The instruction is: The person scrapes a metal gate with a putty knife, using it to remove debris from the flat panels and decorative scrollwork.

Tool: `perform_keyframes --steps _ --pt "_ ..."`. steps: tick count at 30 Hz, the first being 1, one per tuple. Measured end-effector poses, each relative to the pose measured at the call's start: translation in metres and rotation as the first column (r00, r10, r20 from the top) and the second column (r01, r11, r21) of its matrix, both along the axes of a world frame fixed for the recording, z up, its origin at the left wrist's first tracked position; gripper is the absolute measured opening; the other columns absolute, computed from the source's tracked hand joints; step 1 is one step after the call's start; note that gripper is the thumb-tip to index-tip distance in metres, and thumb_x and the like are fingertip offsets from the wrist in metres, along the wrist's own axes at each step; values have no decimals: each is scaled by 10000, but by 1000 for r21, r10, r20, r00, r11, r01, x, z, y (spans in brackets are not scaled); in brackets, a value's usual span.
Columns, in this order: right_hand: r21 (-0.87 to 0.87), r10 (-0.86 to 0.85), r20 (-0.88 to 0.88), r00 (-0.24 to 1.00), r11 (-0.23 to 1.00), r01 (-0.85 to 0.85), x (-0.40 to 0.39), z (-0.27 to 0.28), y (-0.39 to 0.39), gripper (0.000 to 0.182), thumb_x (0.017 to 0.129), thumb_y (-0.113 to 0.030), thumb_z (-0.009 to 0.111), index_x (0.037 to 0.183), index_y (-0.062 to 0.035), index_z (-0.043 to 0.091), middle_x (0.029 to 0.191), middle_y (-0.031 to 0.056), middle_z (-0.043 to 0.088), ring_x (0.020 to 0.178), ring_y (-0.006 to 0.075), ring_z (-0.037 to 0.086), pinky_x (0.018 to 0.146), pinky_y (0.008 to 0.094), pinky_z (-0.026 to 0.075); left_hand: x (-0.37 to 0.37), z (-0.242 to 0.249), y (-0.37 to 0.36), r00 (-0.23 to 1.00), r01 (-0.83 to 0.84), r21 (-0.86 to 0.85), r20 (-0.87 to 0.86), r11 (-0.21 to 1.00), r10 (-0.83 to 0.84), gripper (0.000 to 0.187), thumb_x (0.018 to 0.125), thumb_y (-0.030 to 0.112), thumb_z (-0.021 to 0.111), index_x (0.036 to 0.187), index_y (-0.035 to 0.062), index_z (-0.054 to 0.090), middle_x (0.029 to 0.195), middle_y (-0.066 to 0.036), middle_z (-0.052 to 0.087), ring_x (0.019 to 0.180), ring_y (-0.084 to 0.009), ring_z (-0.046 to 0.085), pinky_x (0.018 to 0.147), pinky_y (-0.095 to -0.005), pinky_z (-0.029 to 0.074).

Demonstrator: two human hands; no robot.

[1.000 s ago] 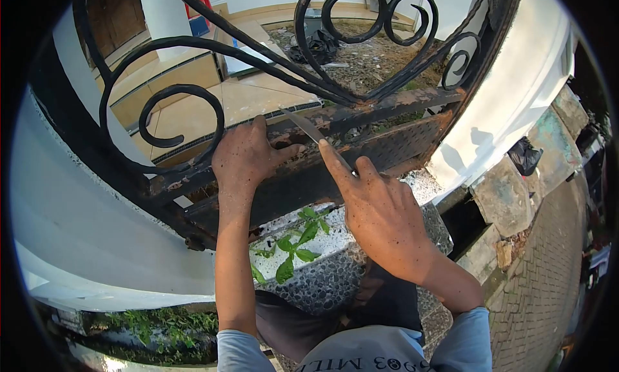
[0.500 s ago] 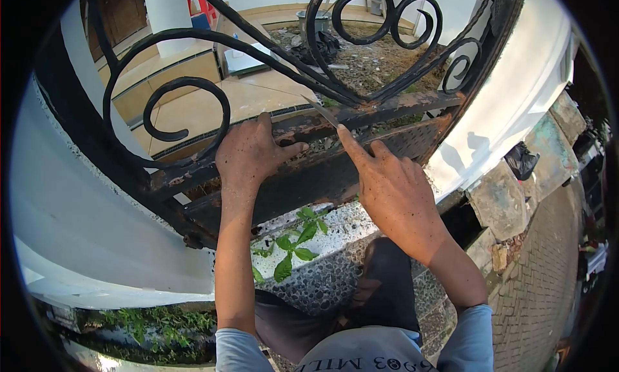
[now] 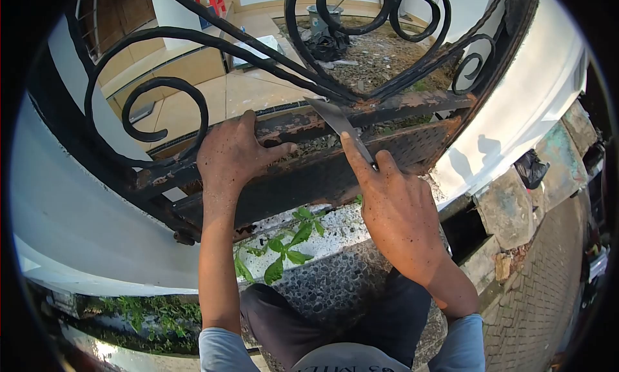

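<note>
My right hand (image 3: 403,211) is closed around the handle of a putty knife, with the index finger stretched along its metal blade (image 3: 339,123). The blade's tip meets the upper rail (image 3: 412,106) of a black wrought-iron gate, beside the foot of the scrolls. Rusty brown patches show on that rail where the black paint is worn. My left hand (image 3: 230,151) grips the same rail further left, fingers over the top and thumb pointing right. Both hands are speckled with dark flakes. The knife's handle is mostly hidden in my palm.
Below the gate, a green plant (image 3: 284,251) grows by a white ledge (image 3: 342,227). White curved walls flank both sides. Behind the scrolls are a tiled step (image 3: 255,91), a grey bucket (image 3: 320,20) and a black plastic bag (image 3: 327,46). A brick path (image 3: 548,262) lies at right.
The putty knife has turned from nearly edge-on to showing its blade's flat face. The camera view has shifted slightly; my left hand stays on the rail.
</note>
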State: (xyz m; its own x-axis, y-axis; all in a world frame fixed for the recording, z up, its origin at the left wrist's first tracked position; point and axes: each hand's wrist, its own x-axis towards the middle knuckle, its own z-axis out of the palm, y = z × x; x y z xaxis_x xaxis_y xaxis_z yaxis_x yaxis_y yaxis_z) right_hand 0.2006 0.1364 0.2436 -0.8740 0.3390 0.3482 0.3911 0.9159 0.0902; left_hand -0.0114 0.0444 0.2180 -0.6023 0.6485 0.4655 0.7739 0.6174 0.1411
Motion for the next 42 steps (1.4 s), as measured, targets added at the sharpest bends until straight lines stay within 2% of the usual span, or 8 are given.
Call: perform_keyframes --steps 17,22,27,29,31,35,37,42 --pt "-893 621 43 783 376 -249 62 -240 71 515 920 -172 587 1412 -180 437 755 156 643 549 170 502 608 308 461 70 -9 33 920 381 214 12 899 -393 566 699 371 782 1090 -11 634 1203 -195 596 1176 -322 536 984 -433 429" --pt "-961 637 -243 732 -57 -269 33 -316 51 528 944 -212 568 1441 -223 389 711 101 642 547 113 467 593 295 442 66 -15 47 954 19 126 -299 992 20 577 718 368 767 1130 -10 625 1164 -215 608 1149 -351 551 993 -435 437" --pt "-982 726 -85 682 53 -179 42 -336 53 547 938 -185 568 1448 -235 377 619 30 551 538 84 428 561 272 399 90 -14 75 952 303 173 -88 937 -292 541 756 430 721 1038 -28 660 1145 -224 617 1146 -341 559 985 -419 440" --pt "-986 708 -93 700 35 -166 46 -347 53 560 927 -165 575 1447 -234 380 602 14 531 531 80 427 543 270 389 90 -1 70 964 -80 316 265 945 -7 525 718 380 760 1042 -20 651 1162 -230 599 1142 -336 556 976 -410 435" --pt "-993 697 -48 716 46 -111 47 -322 57 568 920 -151 577 1447 -231 381 616 22 550 528 85 431 542 275 394 76 -25 71 892 -164 155 -399 974 214 655 684 377 784 1170 -10 579 1250 -228 542 1205 -336 499 1032 -435 380" --pt "-984 674 -133 727 1 -181 45 -345 58 570 915 -144 569 1447 -220 379 650 49 585 527 102 440 549 290 406 100 -21 84 935 325 132 -193 936 -298 581 685 395 785 1082 -3 635 1058 -214 636 1113 -336 564 978 -475 433" --pt "-991 695 -44 718 61 -120 45 -343 61 572 913 -142 568 1447 -215 377 662 62 594 537 109 456 556 293 414 115 -9 82 969 -2 417 226 909 -102 511 707 399 771 1000 -8 669 912 -191 669 1038 -327 607 948 -480 463" --pt "-979 722 -12 692 131 -154 41 -366 60 583 906 -139 568 1448 -230 373 753 111 655 545 120 472 565 305 427 99 -31 93 939 104 82 -338 991 -70 579 699 429 765 1069 2 639 1242 -224 538 1228 -338 472 1024 -470 407"
